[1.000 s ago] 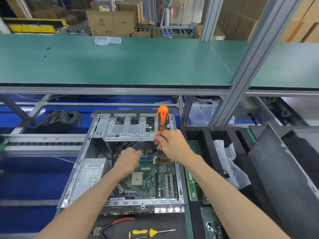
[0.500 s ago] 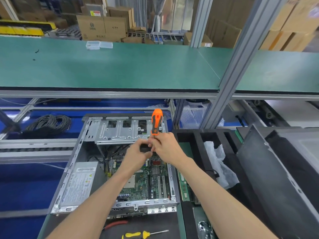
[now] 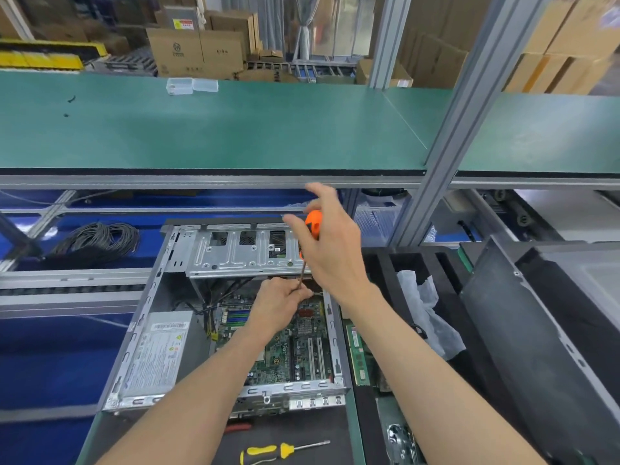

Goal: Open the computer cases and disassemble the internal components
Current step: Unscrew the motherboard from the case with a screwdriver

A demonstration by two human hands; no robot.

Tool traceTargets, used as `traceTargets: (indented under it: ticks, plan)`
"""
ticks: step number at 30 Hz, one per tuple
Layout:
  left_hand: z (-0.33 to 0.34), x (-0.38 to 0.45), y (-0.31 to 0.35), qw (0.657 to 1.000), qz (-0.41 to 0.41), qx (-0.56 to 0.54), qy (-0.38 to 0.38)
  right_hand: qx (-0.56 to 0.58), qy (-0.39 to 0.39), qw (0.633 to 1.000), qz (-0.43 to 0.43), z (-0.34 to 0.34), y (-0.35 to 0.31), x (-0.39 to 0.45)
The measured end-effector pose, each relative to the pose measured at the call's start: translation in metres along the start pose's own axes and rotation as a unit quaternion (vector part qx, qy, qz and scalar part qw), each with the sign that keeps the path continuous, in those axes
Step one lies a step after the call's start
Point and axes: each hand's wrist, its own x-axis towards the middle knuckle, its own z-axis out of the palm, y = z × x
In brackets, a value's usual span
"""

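— So, seen where, the open computer case (image 3: pixel 231 317)?
— Lying flat on the bench at about 6 o'clock in the head view, lid off, green motherboard (image 3: pixel 295 344) exposed inside, silver power supply (image 3: pixel 157 354) at its 8 o'clock, metal drive cage (image 3: pixel 241 253) at its 12 o'clock.

— And the right hand (image 3: pixel 332 253)?
— Raised over the cage's right end, wrapped loosely around the orange screwdriver (image 3: pixel 313 223), thumb and forefinger spread out past the handle top. Shaft pointing down toward the board's upper right corner.

— Left hand (image 3: pixel 278 307)?
— Low inside the case, fingers pinching the screwdriver shaft close to its tip. Cannot tell if the tip sits in a screw.

— Around the case?
— Yellow screwdriver (image 3: pixel 278 451) at 6 o'clock on the black mat, red-handled pliers (image 3: pixel 238 427) just beside. RAM sticks (image 3: pixel 357 357) at 3 o'clock, touching the case's right wall or not, hard to say. Coiled black cable (image 3: pixel 97 239) at 10 o'clock.
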Motion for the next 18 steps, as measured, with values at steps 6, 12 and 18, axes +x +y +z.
traceTargets:
  ticks: [6,12,18]
  plan:
    - [0.001,0.001,-0.006,0.999,-0.015,-0.016,0.027,-0.302,-0.098,0.947,-0.049,0.0,-0.012,0.015]
    - [0.0,0.0,-0.01,0.999,-0.01,0.005,0.036,-0.184,-0.214,0.958,-0.055,-0.009,-0.016,0.03]
    - [-0.001,-0.003,-0.012,0.999,-0.019,0.027,0.021,-0.11,-0.3,0.946,-0.062,-0.024,-0.024,0.035]
